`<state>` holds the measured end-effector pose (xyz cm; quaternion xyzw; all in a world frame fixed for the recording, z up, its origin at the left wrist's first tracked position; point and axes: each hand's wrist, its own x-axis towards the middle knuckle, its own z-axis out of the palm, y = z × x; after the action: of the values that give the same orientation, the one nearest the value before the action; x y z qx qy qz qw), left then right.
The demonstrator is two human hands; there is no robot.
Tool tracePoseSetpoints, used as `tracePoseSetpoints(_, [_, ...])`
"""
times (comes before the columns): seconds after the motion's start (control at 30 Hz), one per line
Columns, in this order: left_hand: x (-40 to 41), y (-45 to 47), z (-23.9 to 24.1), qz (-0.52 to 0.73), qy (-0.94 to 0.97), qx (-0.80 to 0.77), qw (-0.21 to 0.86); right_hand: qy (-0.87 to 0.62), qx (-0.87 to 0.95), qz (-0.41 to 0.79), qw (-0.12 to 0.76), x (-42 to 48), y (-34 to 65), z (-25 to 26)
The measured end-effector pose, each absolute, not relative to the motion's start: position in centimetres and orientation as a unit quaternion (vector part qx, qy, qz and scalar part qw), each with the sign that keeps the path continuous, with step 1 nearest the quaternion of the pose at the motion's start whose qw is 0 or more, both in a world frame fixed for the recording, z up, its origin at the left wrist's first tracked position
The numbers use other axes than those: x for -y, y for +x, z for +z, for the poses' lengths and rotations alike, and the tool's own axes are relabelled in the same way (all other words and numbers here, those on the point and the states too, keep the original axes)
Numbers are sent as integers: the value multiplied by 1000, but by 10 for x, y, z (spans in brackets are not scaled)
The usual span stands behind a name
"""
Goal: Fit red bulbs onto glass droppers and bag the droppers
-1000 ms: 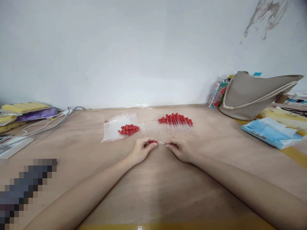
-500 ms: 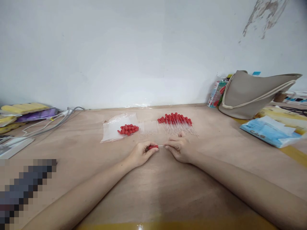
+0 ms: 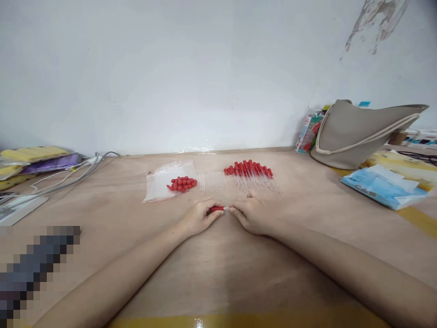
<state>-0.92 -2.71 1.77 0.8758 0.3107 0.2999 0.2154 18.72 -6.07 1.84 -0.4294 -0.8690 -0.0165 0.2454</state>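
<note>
Pinching left hand [image 3: 199, 217] facing right hand [image 3: 251, 216]

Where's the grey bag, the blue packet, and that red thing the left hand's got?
Grey bag [image 3: 355, 126]: head view, middle of its side.
Blue packet [image 3: 378, 187]: head view, its blue wrapper.
Red thing [image 3: 216, 209]: head view, the part showing beyond the left hand [image 3: 199, 218].

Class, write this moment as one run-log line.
left hand: gripping red bulb; right hand: gripping clear tube; red-topped tubes: beyond right hand
</note>
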Motion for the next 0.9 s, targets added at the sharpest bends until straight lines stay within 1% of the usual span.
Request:
tracePoseSetpoints(0.13, [21, -15, 17, 341, 853, -344, 195, -466, 856, 2, 224, 58, 191, 36])
tracePoseSetpoints(0.3, [15, -21, 12, 339, 835, -386, 197, -613, 739, 86, 265, 17, 205, 52])
tracePoseSetpoints(0.4, [15, -21, 13, 318, 851, -373, 188, -703, 664, 51, 250, -13, 202, 51])
tracePoseSetpoints(0.47, [16, -21, 14, 308, 858, -367, 185, -732, 641, 24, 230, -27, 194, 47])
tracePoseSetpoints(0.67, [17, -21, 15, 291, 865, -366, 183, -756, 621, -19, 206, -42, 175, 38])
tracePoseSetpoints(0.9, [17, -21, 14, 290, 868, -361, 179, -770, 612, -13, 178, -52, 166, 34])
